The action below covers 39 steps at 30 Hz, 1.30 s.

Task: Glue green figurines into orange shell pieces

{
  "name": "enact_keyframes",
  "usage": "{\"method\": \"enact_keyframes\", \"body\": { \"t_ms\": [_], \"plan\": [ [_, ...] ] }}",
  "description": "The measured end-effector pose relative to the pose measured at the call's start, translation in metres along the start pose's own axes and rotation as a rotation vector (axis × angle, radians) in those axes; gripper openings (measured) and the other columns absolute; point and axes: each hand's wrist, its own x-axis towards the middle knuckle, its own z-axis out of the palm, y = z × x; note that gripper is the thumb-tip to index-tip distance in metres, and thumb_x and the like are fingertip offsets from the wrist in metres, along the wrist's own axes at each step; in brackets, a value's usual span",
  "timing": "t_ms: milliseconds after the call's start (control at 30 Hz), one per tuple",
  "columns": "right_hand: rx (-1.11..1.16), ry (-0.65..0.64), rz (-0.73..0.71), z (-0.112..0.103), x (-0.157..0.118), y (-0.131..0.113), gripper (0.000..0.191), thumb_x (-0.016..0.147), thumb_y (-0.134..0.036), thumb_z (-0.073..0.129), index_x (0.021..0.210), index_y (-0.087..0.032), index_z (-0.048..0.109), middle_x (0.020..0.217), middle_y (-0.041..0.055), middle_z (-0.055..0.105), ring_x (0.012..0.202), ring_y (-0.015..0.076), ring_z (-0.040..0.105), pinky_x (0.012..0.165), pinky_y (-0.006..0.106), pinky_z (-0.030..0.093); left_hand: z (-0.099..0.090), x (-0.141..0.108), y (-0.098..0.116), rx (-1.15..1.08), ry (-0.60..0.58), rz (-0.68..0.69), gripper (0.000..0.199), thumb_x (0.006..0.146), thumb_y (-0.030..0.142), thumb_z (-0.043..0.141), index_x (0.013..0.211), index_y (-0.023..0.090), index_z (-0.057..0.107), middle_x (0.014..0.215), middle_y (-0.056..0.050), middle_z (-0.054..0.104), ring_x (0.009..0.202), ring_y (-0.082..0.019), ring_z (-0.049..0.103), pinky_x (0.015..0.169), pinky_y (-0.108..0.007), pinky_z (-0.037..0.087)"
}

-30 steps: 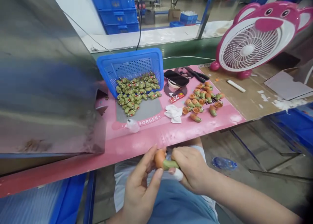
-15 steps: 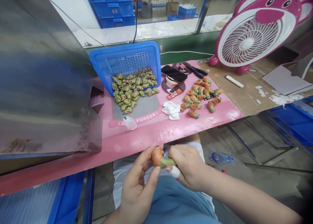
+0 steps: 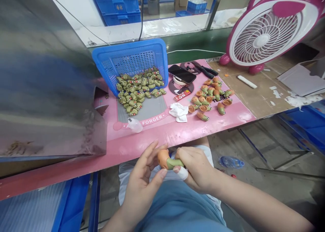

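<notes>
Left hand (image 3: 141, 184) fingers have spread slightly, cradling the orange-green piece (image 3: 165, 159) at nine o'clock while right hand (image 3: 199, 169) fingers grip its three-o'clock end, probably for steadiness.

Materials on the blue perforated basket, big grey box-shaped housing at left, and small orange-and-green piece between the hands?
Blue perforated basket: likely moulded plastic, slight sheen; regular openings, one even colour.
Grey box-shaped housing: probably sheet metal, semi-gloss; blurry reflections, flat faces.
Orange-and-green piece: soft vinyl or harder plastic, can't tell; smooth, fairly matte, rounded shape.
</notes>
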Motion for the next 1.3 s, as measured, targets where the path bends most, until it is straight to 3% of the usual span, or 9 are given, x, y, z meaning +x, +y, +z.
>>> {"method": "enact_keyframes", "body": {
  "t_ms": [267, 567, 633, 733, 833, 900, 1033, 1167, 1300],
  "plan": [
    [0.048, -0.036, 0.044, 0.003, 0.000, 0.001, 0.035, 0.093, -0.042, 0.023, 0.072, -0.019, 0.038, 0.059, -0.0015, 0.045, 0.051, 0.0114, 0.039, 0.049, 0.024, 0.027, 0.002, 0.004, -0.002, -0.151, -0.012, -0.060, 0.031, 0.078, 0.015, 0.061, 0.106, 0.028, 0.062, 0.105, -0.001, 0.068, 0.102, -0.014, 0.060, 0.084, -0.015, 0.048],
    [0.064, -0.081, 0.118, 0.007, -0.004, 0.002, 0.029, 0.092, -0.039, 0.027, 0.073, -0.020, 0.036, 0.061, -0.0015, 0.046, 0.052, 0.0115, 0.041, 0.049, 0.024, 0.028, 0.001, 0.006, -0.008, -0.138, -0.018, -0.075, 0.029, 0.080, 0.015, 0.059, 0.107, 0.026, 0.060, 0.106, -0.002, 0.067, 0.102, -0.014, 0.060, 0.085, -0.017, 0.049],
    [0.083, -0.070, 0.114, 0.007, -0.004, 0.003, 0.033, 0.093, -0.041, 0.022, 0.073, -0.020, 0.036, 0.061, -0.0009, 0.044, 0.052, 0.0119, 0.039, 0.050, 0.024, 0.029, 0.000, 0.005, -0.012, -0.026, 0.000, -0.017, 0.031, 0.081, 0.015, 0.058, 0.109, 0.027, 0.057, 0.110, -0.002, 0.065, 0.103, -0.015, 0.059, 0.087, -0.019, 0.049],
    [0.103, -0.045, 0.115, 0.006, -0.005, 0.003, 0.036, 0.093, -0.041, 0.015, 0.074, -0.019, 0.037, 0.063, 0.0004, 0.044, 0.055, 0.0128, 0.040, 0.051, 0.025, 0.031, -0.002, 0.002, -0.022, 0.244, 0.061, 0.222, 0.040, 0.080, 0.010, 0.056, 0.115, 0.030, 0.053, 0.119, -0.002, 0.060, 0.111, -0.017, 0.054, 0.096, -0.028, 0.043],
    [0.146, -0.037, 0.160, 0.003, -0.006, 0.002, 0.026, 0.093, -0.035, 0.025, 0.083, -0.018, 0.042, 0.069, 0.0019, 0.049, 0.059, 0.0129, 0.044, 0.054, 0.025, 0.036, -0.005, 0.001, -0.030, 0.435, 0.064, 0.490, 0.046, 0.078, 0.002, 0.055, 0.116, 0.028, 0.051, 0.124, -0.003, 0.055, 0.120, -0.021, 0.045, 0.104, -0.040, 0.035],
    [0.186, -0.001, 0.163, 0.001, -0.006, 0.001, 0.016, 0.090, -0.030, 0.035, 0.091, -0.017, 0.044, 0.073, 0.0024, 0.052, 0.062, 0.0122, 0.047, 0.056, 0.024, 0.039, -0.008, 0.001, -0.033, 0.472, 0.039, 0.575, 0.046, 0.076, -0.001, 0.054, 0.114, 0.026, 0.051, 0.126, -0.004, 0.053, 0.123, -0.024, 0.041, 0.105, -0.045, 0.033],
    [0.184, 0.148, 0.078, -0.001, -0.005, 0.000, 0.017, 0.085, -0.022, 0.050, 0.101, -0.017, 0.046, 0.077, 0.0026, 0.056, 0.065, 0.0107, 0.051, 0.060, 0.022, 0.044, -0.012, 0.002, -0.033, 0.482, 0.020, 0.625, 0.043, 0.074, -0.004, 0.053, 0.110, 0.022, 0.052, 0.129, -0.006, 0.050, 0.124, -0.028, 0.039, 0.104, -0.052, 0.030],
    [0.179, 0.209, 0.021, -0.002, -0.004, -0.001, 0.020, 0.083, -0.019, 0.054, 0.101, -0.017, 0.048, 0.077, 0.0027, 0.059, 0.064, 0.0109, 0.053, 0.059, 0.023, 0.045, -0.013, 0.001, -0.031, 0.468, 0.006, 0.599, 0.038, 0.076, -0.002, 0.052, 0.105, 0.022, 0.053, 0.130, -0.006, 0.049, 0.124, -0.028, 0.039, 0.103, -0.052, 0.030],
    [0.188, 0.228, 0.012, -0.002, -0.003, -0.001, 0.020, 0.082, -0.018, 0.055, 0.101, -0.016, 0.049, 0.076, 0.0029, 0.060, 0.064, 0.0108, 0.054, 0.059, 0.023, 0.046, -0.009, -0.002, -0.025, 0.444, 0.016, 0.466, 0.025, 0.081, 0.004, 0.050, 0.095, 0.024, 0.057, 0.129, -0.004, 0.050, 0.125, -0.025, 0.038, 0.105, -0.046, 0.029]
  ]
}}
